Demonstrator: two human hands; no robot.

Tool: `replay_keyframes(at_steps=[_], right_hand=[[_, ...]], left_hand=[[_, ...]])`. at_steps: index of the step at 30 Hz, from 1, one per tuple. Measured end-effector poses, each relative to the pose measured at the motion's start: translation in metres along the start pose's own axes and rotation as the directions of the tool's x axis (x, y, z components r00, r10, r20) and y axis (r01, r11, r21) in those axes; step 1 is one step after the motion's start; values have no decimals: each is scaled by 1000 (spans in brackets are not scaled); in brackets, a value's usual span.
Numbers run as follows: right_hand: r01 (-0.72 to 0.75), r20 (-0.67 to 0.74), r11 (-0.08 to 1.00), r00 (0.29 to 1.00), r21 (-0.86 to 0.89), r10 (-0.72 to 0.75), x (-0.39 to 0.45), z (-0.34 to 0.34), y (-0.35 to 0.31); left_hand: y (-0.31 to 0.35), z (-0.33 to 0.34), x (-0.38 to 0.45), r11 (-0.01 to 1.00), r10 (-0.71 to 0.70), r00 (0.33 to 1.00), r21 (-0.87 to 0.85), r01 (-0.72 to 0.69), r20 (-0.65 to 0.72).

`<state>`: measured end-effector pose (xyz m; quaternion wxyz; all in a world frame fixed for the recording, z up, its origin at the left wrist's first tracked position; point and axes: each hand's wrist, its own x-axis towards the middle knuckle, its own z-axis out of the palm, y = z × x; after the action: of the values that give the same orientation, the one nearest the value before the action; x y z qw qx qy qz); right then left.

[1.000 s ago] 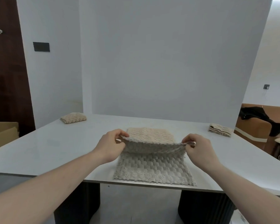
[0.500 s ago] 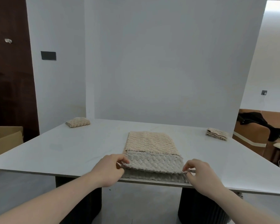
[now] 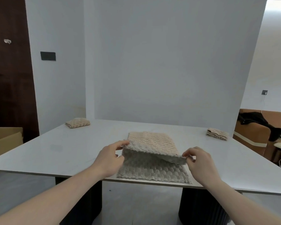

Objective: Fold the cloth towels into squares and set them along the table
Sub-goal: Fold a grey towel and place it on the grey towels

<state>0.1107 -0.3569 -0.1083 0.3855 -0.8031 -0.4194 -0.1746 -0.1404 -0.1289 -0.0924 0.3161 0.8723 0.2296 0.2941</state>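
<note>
At the near edge of a white table [image 3: 55, 153], a left hand [image 3: 109, 158] and right hand [image 3: 199, 163] pinch the corners of a beige towel's [image 3: 152, 153] raised fold. Folded towels sit at the table's far-left [image 3: 77, 123] and far-right [image 3: 217, 134] corners.

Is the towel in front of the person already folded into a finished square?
No: both the left hand and right hand pinch a raised edge of the towel, mid-fold.

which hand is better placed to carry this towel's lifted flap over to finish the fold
Neither alone: the left hand and the right hand each pinch one corner of the beige textured cloth towel's raised flap. Probably both should carry it together, keeping the edge level.
</note>
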Motion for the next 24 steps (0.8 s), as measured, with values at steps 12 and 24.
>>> replay_keyframes(at_steps=[12,24], right_hand=[[58,299,983,954,-173,-4,-45,11,14],[-59,275,996,958,-70,77,-7,31,-8]], left_hand=[[-33,11,-30,975,-121,985,204,94,124],[20,51,20,953,24,977,291,-87,211]])
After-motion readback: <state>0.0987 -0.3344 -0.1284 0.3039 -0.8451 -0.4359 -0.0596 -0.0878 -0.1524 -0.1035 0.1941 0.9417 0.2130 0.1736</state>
